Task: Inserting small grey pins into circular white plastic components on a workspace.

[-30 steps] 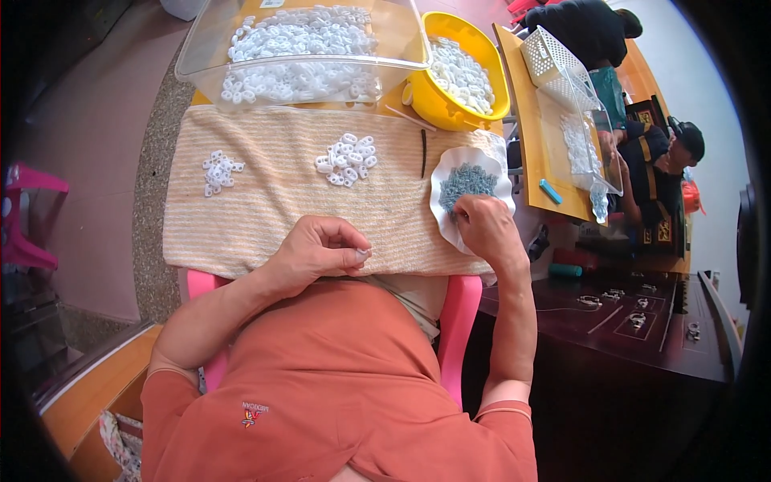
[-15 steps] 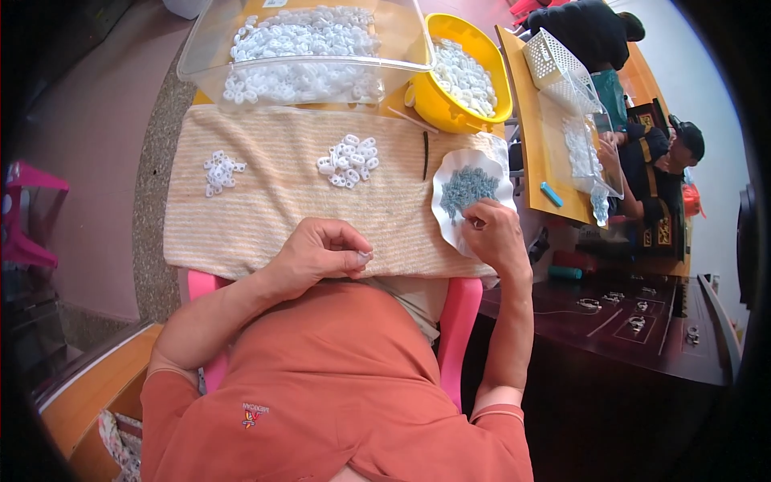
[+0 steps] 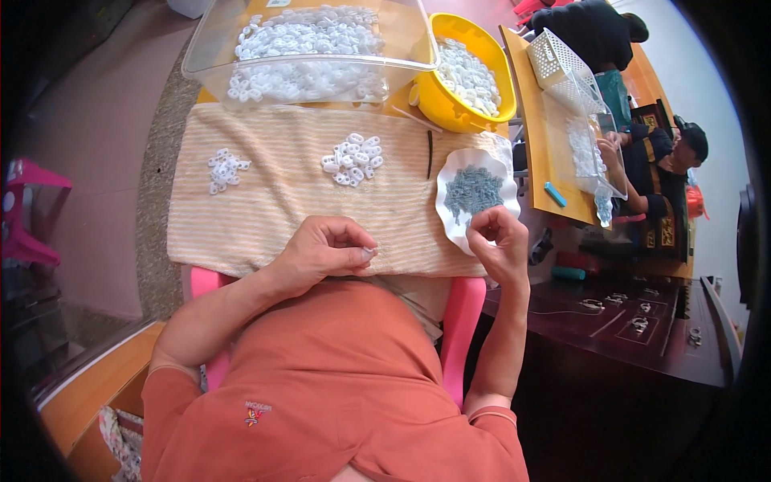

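A: What is the left hand holding?

B: Its thumb and fingers are gripping a small whitish piece, mostly hidden by the fingertips. The hand is resting or hovering above the near side of the beige-and-white striped cloth towel, which is covering an orange-yellow bench.

A: And the right hand?

B: It is hovering over the near edge of the white, wavy-rimmed dish, which is holding small gray-blue translucent pieces. The fingers are curling toward the thumb; I cannot tell whether they are closing on a piece.

A: What is showing as done, and what is left?

B: Two separate groups are lying on the towel: a small cluster of white pieces at left and a pile of white oval pieces with holes in the middle. I cannot tell whether either group is finished. Many gray-blue pieces are remaining in the dish, so, in my judgement, much is still waiting.

A: What about the stock behind?

B: A clear rectangular plastic bin is holding many more white pieces; a yellow round plastic basin is standing beside it, also holding whitish pieces. A thin dark stick is lying between the middle pile and the dish.
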